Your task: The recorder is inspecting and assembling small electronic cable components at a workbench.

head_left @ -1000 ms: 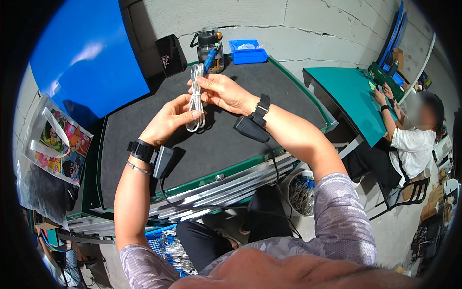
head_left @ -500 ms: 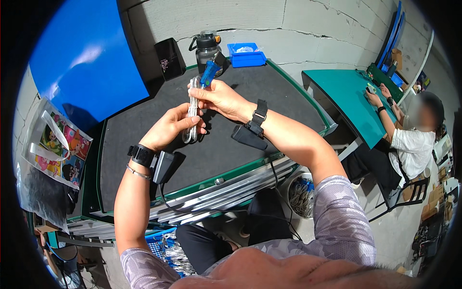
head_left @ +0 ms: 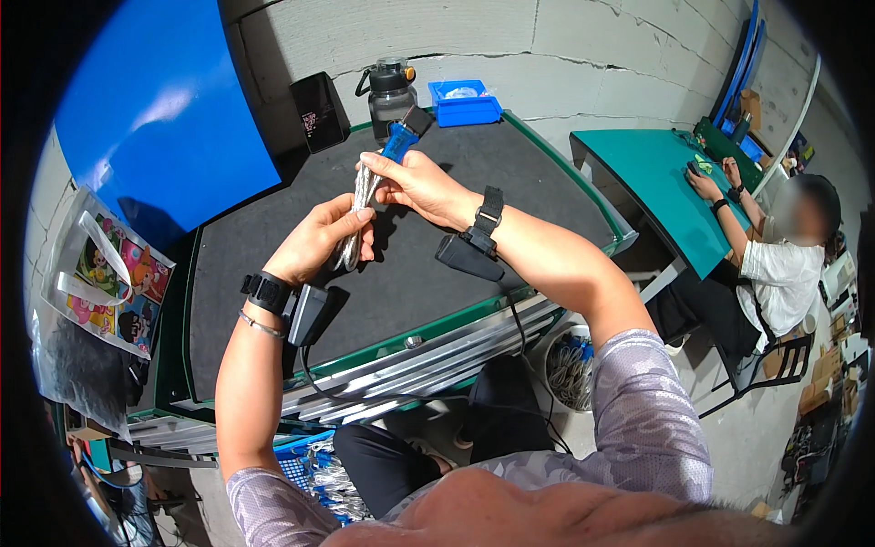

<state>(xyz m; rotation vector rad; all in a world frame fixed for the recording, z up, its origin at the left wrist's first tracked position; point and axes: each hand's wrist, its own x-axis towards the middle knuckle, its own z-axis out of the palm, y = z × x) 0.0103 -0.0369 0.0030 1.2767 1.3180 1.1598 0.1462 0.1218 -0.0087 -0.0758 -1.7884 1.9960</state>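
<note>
Between my two hands is a bundled cable (head_left: pixel 363 190), silvery grey and folded into long loops. A blue connector (head_left: pixel 398 143) with a black end cap sticks out at its upper end, pointing up and right. My right hand (head_left: pixel 417 185) pinches the bundle just below that connector, thumb on top. Lower down, my left hand (head_left: pixel 326 232) grips the loops between thumb and fingers, and the loop ends hang out beneath it. Both hands are raised over the dark mat (head_left: pixel 474 191) of the workbench. Fingers partly hide the middle of the cable.
At the bench's back stand a black phone-like device (head_left: pixel 321 111), a dark bottle (head_left: pixel 390 96) and a blue tray (head_left: pixel 465 105). Similar cables fill a blue basket (head_left: pixel 292 460) and a white bucket (head_left: pixel 571 369) below. A co-worker (head_left: pixel 784 264) sits at a green table (head_left: pixel 638 182) on the right.
The cable bundle has tilted, its lower loops swinging left and its connector rightward. My left hand has shifted slightly with the lower end. The co-worker's hands have moved a little.
</note>
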